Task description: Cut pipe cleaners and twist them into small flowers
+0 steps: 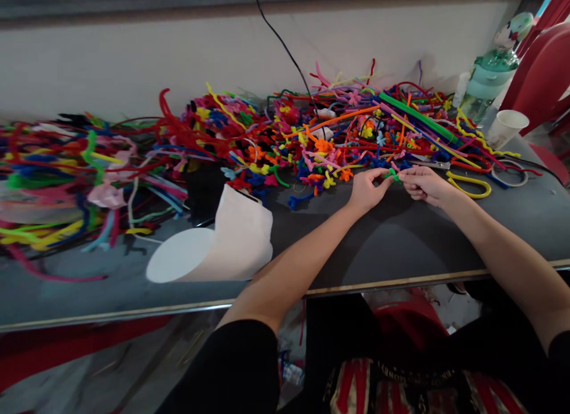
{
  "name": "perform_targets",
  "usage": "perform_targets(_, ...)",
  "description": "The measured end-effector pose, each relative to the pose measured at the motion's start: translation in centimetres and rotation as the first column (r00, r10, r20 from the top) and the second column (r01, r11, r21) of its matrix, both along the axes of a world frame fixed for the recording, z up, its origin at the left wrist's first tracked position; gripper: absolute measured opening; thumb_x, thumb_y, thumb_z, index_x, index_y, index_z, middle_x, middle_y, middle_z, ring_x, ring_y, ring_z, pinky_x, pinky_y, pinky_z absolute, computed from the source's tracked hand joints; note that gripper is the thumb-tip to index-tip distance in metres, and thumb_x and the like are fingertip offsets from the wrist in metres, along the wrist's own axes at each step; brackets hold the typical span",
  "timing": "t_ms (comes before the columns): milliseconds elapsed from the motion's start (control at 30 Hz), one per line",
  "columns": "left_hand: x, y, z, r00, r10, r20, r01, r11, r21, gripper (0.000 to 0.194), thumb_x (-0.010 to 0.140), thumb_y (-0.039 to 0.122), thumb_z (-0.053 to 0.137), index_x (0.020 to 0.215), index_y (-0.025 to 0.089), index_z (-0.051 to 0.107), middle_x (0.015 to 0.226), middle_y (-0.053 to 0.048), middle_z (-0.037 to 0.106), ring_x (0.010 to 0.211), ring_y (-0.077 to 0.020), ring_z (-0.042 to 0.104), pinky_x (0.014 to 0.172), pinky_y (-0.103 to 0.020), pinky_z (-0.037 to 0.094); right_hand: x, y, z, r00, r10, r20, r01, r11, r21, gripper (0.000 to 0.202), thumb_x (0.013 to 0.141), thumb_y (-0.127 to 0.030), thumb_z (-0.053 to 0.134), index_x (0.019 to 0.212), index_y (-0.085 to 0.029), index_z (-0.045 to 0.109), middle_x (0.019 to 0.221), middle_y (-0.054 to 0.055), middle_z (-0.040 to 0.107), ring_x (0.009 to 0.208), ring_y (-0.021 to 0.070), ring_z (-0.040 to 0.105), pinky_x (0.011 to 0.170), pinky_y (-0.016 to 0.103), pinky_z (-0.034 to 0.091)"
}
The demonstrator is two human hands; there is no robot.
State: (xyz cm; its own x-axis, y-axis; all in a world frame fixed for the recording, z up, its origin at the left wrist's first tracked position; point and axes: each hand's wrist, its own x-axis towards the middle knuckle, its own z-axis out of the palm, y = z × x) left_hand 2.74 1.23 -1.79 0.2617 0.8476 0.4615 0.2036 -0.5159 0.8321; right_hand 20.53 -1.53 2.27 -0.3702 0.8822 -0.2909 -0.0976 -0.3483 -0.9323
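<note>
Both my hands meet over the dark table (383, 242), in front of a heap of coloured pipe cleaners (329, 141). Between them is a small green pipe cleaner (393, 174), bent into a looped shape. My left hand (369, 190) pinches it from the left with thumb and forefinger. From the right, my right hand (425, 185) grips it with fingertips, the other fingers curled in. Just right of my right hand lie scissors with a yellow handle (469, 187). The finer shape of the green piece is partly covered by my fingers.
A curled white sheet (240, 242) lies left of my arms. More pipe cleaners (89, 182) spread along the left. At the right are a roll of tape (510, 173), a paper cup (507, 129) and a greenish clear bottle (490, 75). A black cable (285, 46) hangs into the heap.
</note>
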Motion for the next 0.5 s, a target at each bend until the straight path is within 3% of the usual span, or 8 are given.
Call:
perform_targets(200,0.07,-0.04,-0.14,1.0,0.007,0.006,-0.007,1.0,-0.006,0.026,0.079,0.042,0.071,0.084,0.017,0.075,0.074,-0.006,0.073,0.062,-0.0149,0.06,0.063,-0.028,0.049,-0.07,-0.06,0.07,1.0,-0.02,0.011,0.019,1.0,0.011,0.029,0.075,-0.031,0.077,0.075,-0.017,0.052,0.048,-0.01,0.036,0.036,0.0006,0.023,0.036,0.016,0.01)
perform_targets(500,0.19,-0.07,-0.13,0.999,0.036,0.03,-0.037,0.999,0.035,0.028,0.08,0.042,0.069,0.082,0.015,0.075,0.069,-0.005,0.07,0.059,-0.0136,0.058,0.058,-0.026,0.047,-0.49,-0.43,-0.02,1.0,-0.007,0.012,0.006,0.997,0.081,0.026,0.081,-0.033,0.071,0.084,-0.022,0.048,0.049,-0.012,0.036,0.036,0.0023,0.025,0.036,0.014,0.014)
